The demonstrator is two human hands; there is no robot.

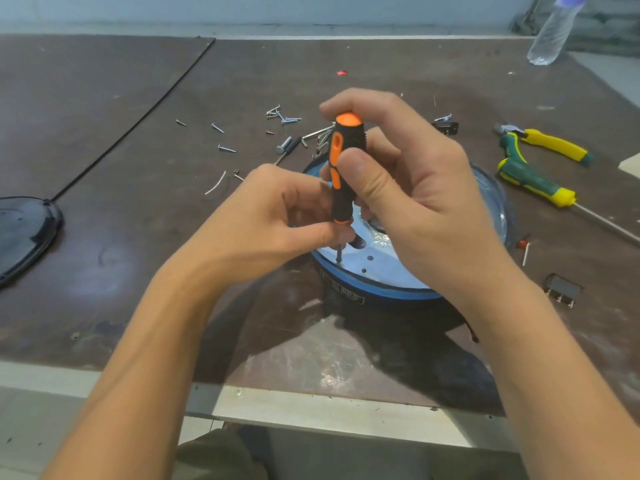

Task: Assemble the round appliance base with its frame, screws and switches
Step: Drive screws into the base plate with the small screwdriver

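Screwdriver (341, 171) upright over the round base (374, 293).
The right hand (408, 188) grips the handle. The left hand (277, 216) pinches the shaft just above the base's near-left edge, apparently steadying the screw (339, 253) directly below, its axis near vertical.

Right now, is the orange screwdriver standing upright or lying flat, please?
Upright: right hand grips the screwdriver handle-up, tip at the round base; left hand pinches its shaft.

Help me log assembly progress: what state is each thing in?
round base: resting on the table.
screw: standing in a base hole, not driven in.
orange screwdriver: upright over the screw.
right hand: grips its handle.
left hand: pinches its lower end.
black switch: loose on the table.
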